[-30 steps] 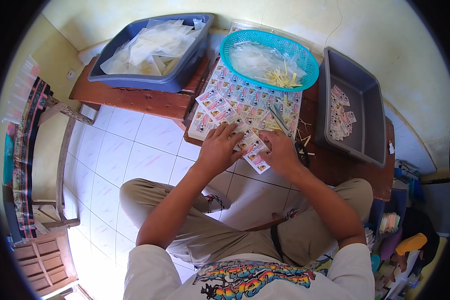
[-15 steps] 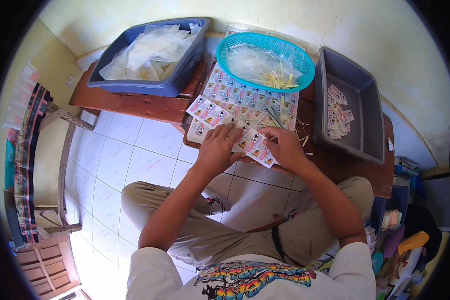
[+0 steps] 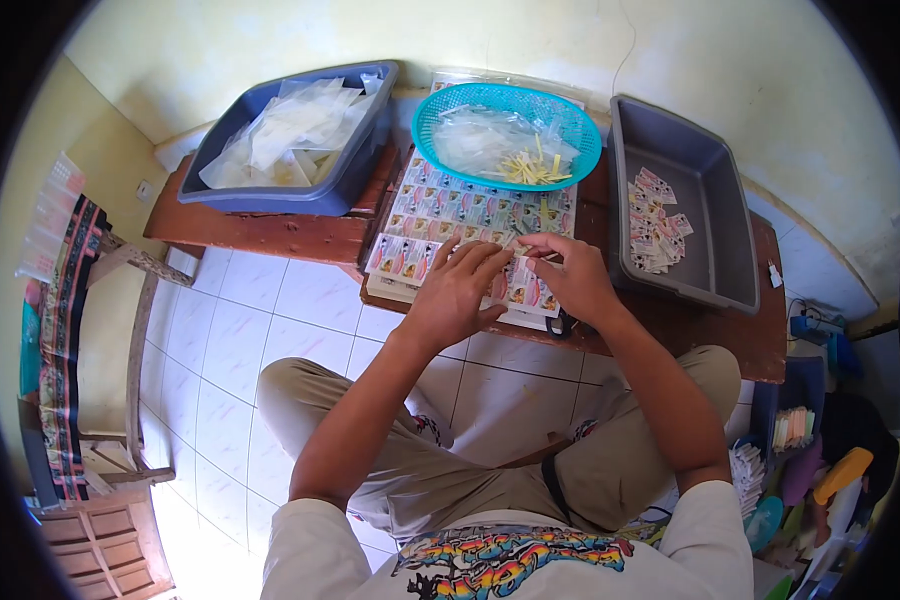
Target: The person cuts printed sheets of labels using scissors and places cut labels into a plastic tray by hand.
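The room has pale walls (image 3: 470, 40) and white floor tiles (image 3: 310, 290), and a red-brown wooden bench (image 3: 270, 228) runs beneath the wall. Nearest is the person's printed white shirt (image 3: 510, 560), with khaki trousers (image 3: 490, 490) beyond it, the knees spread before the bench. Farther on, the left hand (image 3: 452, 295) lies palm down and partly open, its fingers slightly spread over a printed strip (image 3: 530, 290) at the near edge of a stack of printed sheets (image 3: 450, 210). The right hand (image 3: 573, 280) is at the strip's right part, half closed, with thumb and forefinger near each other; whether they pinch the paper cannot be told. A dark handle (image 3: 562, 326) shows partly below the right hand. Beyond the hands, a turquoise basket (image 3: 510, 186) sits over the far part of the stack, holding clear plastic pieces (image 3: 495, 140) and thin yellow strips (image 3: 535, 168). To its left is a blue tub (image 3: 270, 198) of translucent sheets (image 3: 305, 125); to its right, a grey tub (image 3: 705, 180) with small printed cards (image 3: 658, 225) inside. At the far right, another person (image 3: 865, 450) is partly visible near some shelving
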`<move>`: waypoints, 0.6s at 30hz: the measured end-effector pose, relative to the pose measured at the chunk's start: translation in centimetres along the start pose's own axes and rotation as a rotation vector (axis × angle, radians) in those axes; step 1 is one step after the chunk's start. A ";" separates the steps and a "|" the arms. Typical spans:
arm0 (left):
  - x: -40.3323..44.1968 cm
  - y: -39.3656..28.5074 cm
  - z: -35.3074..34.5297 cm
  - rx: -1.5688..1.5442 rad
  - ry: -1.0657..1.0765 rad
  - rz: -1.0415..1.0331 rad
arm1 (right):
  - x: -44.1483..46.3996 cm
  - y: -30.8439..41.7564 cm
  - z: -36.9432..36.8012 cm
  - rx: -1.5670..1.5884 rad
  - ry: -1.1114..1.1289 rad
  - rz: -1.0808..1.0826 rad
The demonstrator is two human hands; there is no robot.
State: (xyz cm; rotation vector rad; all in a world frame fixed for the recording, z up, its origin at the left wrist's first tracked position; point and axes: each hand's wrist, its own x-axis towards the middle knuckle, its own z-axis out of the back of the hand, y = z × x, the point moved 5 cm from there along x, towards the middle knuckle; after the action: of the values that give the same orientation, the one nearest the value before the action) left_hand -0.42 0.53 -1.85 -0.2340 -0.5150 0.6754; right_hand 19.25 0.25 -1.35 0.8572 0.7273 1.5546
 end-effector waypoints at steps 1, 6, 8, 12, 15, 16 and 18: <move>0.0 -0.1 0.1 -0.021 -0.035 -0.001 | -0.2 0.1 0.4 -0.017 -0.008 0.007; -0.2 0.1 0.1 0.000 -0.105 0.077 | -1.5 -0.8 0.8 -0.061 -0.110 0.028; -0.2 0.5 0.1 0.004 -0.138 0.101 | -2.1 -0.9 1.0 0.009 -0.142 -0.021; -0.4 1.6 -0.1 0.013 -0.162 0.129 | -3.1 -1.2 1.5 -0.006 -0.092 -0.090; -0.4 2.1 -0.3 0.018 -0.175 0.142 | -4.3 -1.8 1.7 -0.214 -0.037 -0.057; -0.4 2.3 -0.4 0.024 -0.174 0.149 | -4.7 -1.8 1.6 -0.348 -0.011 -0.047; -0.4 2.5 -0.6 0.028 -0.189 0.152 | -5.7 -0.8 1.8 -0.455 0.045 -0.112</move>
State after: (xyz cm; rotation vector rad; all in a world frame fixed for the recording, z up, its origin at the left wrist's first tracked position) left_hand -1.76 2.16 -3.45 -0.1852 -0.6723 0.8576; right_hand 21.61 -5.26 -1.78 0.4382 0.4178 1.5575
